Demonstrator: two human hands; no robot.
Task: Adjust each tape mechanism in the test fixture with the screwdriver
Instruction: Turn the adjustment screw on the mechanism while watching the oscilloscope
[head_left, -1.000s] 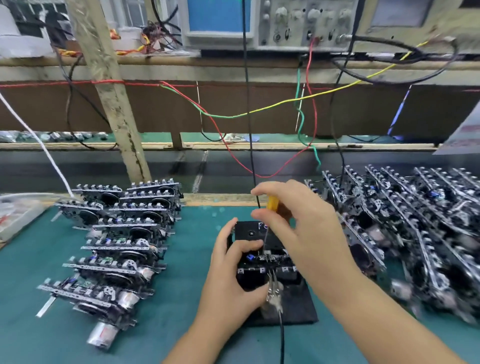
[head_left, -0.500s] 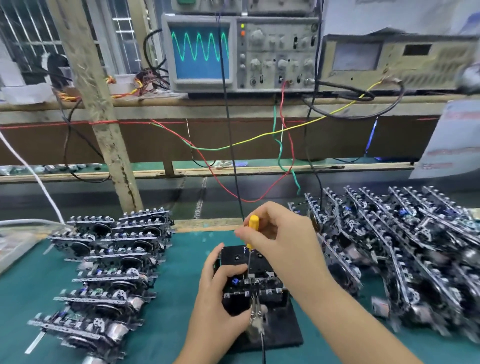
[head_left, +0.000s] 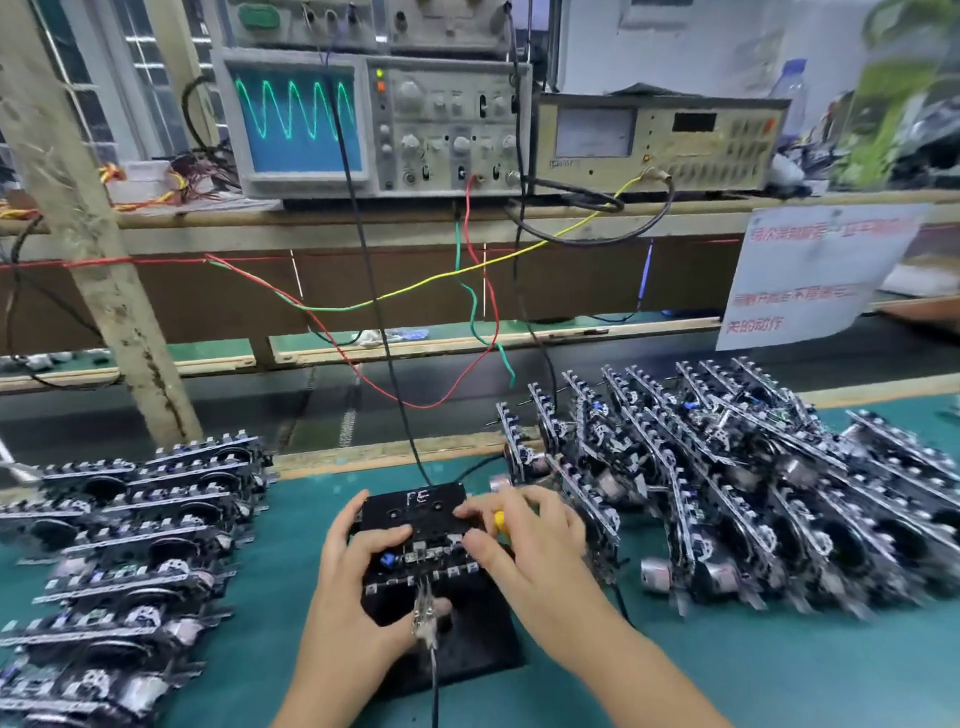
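Head view: boxy black test fixture (head_left: 415, 525)

Two hands are seen: left hand (head_left: 358, 582), right hand (head_left: 524, 551). One yellow-handled screwdriver (head_left: 500, 519) is counted, and one black test fixture (head_left: 415, 506) holding one tape mechanism (head_left: 426, 564). Two groups of tape mechanisms are noted: left stack (head_left: 130, 561) and right pile (head_left: 753, 493); exact numbers cannot be told. One oscilloscope (head_left: 363, 124) and one meter unit (head_left: 660, 140) are counted on the shelf.

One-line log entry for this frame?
stage: mechanism in fixture | left hand: grips mechanism | right hand: holds screwdriver, tip hidden | scope: sine wave
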